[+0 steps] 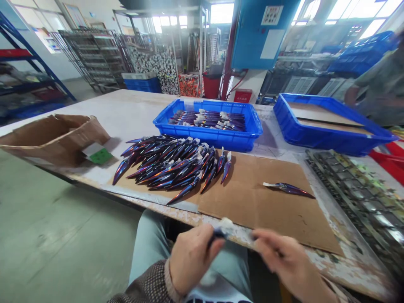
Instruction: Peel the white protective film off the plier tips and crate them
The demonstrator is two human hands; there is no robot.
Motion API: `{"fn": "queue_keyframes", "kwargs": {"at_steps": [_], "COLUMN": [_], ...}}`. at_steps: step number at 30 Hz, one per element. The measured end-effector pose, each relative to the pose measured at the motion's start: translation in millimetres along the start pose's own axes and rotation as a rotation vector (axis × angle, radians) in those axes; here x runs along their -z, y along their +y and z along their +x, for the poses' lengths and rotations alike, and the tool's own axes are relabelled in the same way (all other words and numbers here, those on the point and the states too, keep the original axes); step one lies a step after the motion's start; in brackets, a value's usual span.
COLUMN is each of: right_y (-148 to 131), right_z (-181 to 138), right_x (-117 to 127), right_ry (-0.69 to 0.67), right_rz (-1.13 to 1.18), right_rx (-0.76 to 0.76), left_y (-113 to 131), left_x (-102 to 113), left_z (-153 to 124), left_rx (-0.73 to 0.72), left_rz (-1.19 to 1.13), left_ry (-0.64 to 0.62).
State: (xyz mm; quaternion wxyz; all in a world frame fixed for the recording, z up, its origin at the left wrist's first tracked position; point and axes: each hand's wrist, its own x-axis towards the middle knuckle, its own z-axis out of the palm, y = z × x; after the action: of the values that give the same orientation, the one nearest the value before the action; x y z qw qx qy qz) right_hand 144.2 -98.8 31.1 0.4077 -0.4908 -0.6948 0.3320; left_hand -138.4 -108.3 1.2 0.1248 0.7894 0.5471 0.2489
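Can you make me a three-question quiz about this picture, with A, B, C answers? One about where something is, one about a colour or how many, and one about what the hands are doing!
1. Where does the single blade lie?
A. On the cardboard sheet
B. In a crate
C. On the floor

2. What colour is the crate of blades?
A. Red
B. Blue
C. Yellow

3. What are the left hand and right hand doing?
A. Resting flat on the table
B. Both holding one small dark piece between them
C. Lifting the cardboard box

Answers:
1. A: it lies alone on the brown sheet, right of the big pile of blades.
2. B: its walls are bright blue.
3. B: both hands have their fingers closed on it, at the table edge.
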Motion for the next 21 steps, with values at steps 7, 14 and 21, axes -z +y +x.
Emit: {"fn": "queue_keyframes", "kwargs": {"at_steps": [7,14,21], "right_y": [20.6,50.6,79.4], "right_z": [-0.1,23.2,21.5], "right_x": [21.7,9.3,13.2], "right_ry": [0.189,0.261,0.257], "right_rz": [0.132,0.203,0.176], "right_rx": [-0.182,-0.259,-0.276], "left_y": [-14.5,-3.4,-10.3], "left_x": [-4.2,-17.2,-32.5], "left_z": [7.9,91.2,222.7], "left_rx": [0.215,0.161,0.214], "left_rz": [-0.147,-0.079,0.183], "left_ry": [-0.170,-0.148,-0.140]}}
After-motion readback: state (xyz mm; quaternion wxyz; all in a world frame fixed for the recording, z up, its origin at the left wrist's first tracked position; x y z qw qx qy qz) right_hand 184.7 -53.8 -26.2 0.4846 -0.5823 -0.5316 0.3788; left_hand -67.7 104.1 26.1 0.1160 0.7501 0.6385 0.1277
